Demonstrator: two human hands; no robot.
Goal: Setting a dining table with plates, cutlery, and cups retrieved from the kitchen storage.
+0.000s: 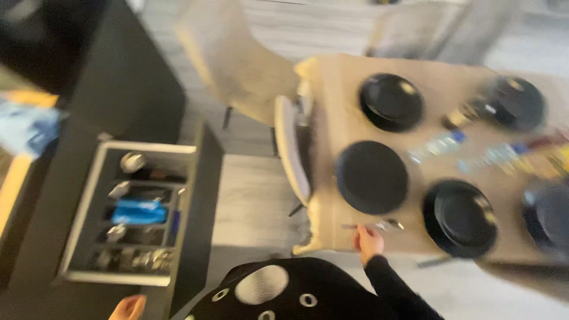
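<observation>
While the right hand [368, 242] pinches a piece of cutlery [373, 226] at the near edge of the table [332, 89], five black plates [372, 176] lie beyond it, the nearest just past the fingers. Far to its left, an open cutlery drawer [127, 213]. The left hand [129, 307] shows only partly; its grip cannot be told. So near the edge, the cutlery could slip off

five black plates [372, 176], two chairs [237, 59]
</observation>
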